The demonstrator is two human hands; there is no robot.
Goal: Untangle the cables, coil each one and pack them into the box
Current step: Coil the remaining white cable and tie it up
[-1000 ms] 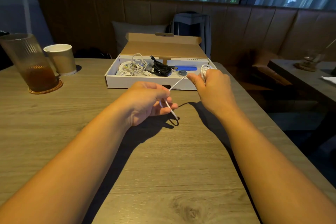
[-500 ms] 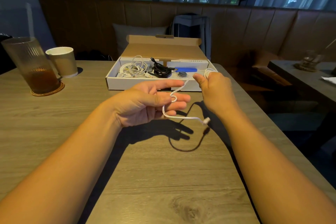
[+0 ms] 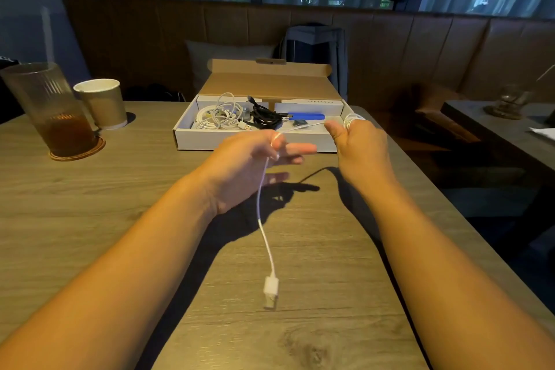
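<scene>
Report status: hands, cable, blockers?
Left hand fingers straight, white cable draped over them, plug dangling. Right hand carries coil wound on its fingers. Box open ahead, nothing blocking.

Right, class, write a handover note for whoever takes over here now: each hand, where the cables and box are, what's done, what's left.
Left hand: fingers straight, white cable draped over them, its plug hanging free.
Right hand: coil wound round its fingers; grip hidden.
Done: a white bundle and a black cable lie in the open box.
Left: finish winding, pack this one.
</scene>
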